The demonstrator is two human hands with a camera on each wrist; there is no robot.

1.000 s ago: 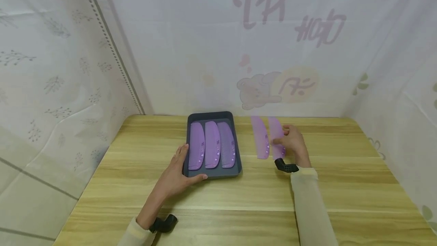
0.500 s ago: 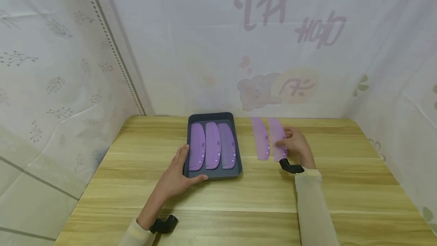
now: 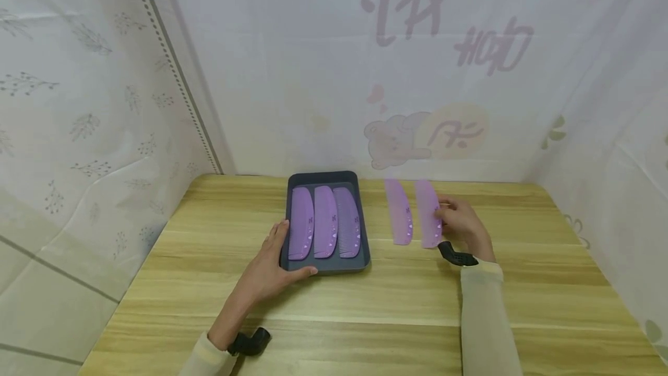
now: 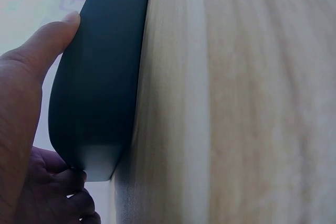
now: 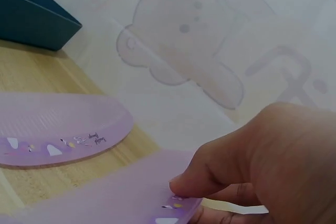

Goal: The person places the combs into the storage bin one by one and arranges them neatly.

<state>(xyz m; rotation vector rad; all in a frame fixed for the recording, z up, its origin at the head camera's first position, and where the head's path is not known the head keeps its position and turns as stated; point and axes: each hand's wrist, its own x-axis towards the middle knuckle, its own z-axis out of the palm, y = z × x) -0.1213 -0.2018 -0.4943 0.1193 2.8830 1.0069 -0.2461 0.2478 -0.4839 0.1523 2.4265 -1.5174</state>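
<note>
In the head view my right hand (image 3: 463, 222) pinches the curved spine of a purple comb (image 3: 428, 213), thumb on its top face and fingers beneath in the right wrist view. Left of it lies another purple comb (image 3: 399, 212) on the table, apart from the first. My left hand (image 3: 267, 268) holds the near left corner of a dark grey tray (image 3: 322, 178), its thumb along the front wall and its fingers at the left side. Inside the tray three purple combs (image 3: 326, 222) lie side by side, teeth to the left.
The wooden table (image 3: 365, 318) meets a pale printed cloth (image 3: 292, 74) at its back edge. Similar cloth hangs at the left and right. The tray stands near the back edge, left of the two combs outside it.
My right hand has drawn its comb slightly to the right, widening the gap to the neighbouring comb. The left hand and the tray stay in place.
</note>
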